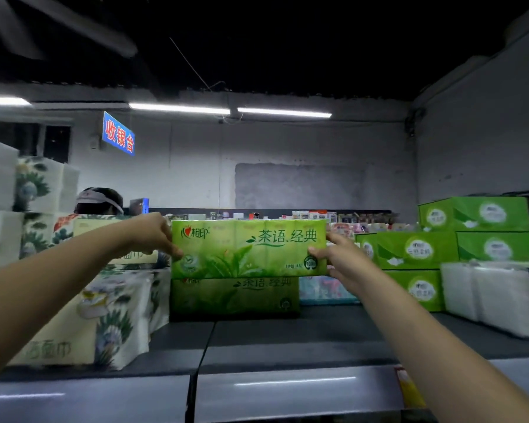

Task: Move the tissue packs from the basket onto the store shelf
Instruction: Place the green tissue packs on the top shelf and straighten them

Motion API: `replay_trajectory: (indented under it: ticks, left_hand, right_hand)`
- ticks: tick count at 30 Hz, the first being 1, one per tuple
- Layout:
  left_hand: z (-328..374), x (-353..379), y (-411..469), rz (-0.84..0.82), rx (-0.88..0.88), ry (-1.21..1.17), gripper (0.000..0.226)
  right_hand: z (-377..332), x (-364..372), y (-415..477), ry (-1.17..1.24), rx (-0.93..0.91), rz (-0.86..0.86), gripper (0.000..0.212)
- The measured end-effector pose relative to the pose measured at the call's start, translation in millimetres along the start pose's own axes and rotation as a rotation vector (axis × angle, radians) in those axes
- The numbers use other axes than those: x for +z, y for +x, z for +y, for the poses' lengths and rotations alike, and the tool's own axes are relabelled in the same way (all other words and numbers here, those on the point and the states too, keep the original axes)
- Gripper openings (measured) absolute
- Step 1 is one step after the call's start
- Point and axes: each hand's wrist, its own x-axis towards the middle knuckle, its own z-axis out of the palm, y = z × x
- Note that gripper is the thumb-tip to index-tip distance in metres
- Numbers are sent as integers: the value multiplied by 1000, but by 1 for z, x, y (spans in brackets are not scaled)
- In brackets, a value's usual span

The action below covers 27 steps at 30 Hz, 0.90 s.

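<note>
A: Alt: left hand (153, 236) & right hand (339, 261) each grip one end of a green tissue pack (248, 248) btwn them.
B: Risk?
A: Just below hands, matching pack (232, 296) stops short of right hand; top one overhangs there, may tip onto shelf (287, 337) if let go.

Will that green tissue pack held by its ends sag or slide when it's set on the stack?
Probably fairly soft: the green tissue pack shows creases between its small packets, yet it spans straight between the left hand and right hand, so likely light. Its glossy wrap may slide on the matching pack below.
</note>
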Motion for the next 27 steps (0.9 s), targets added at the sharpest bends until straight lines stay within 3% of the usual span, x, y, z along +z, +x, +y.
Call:
replay_trajectory:
  ticks: [2,7,10,24,27]
  left_hand:
    - [-3,3,6,-1,-39,13,26]
    - [-13,21,19,70,-130,46,27]
    - [-23,34,23,127,-165,-46,25]
    - [-35,36,21,164,-200,-34,35]
    - [-34,36,20,163,-180,-68,35]
  right_hand:
    - [2,4,8,-3,32,-9,55]
    - [19,22,24,46,112,25,46]
    - [38,30,32,50,137,33,52]
    - [56,31,31,-68,26,-25,45]
    - [54,31,22,-122,19,-34,53]
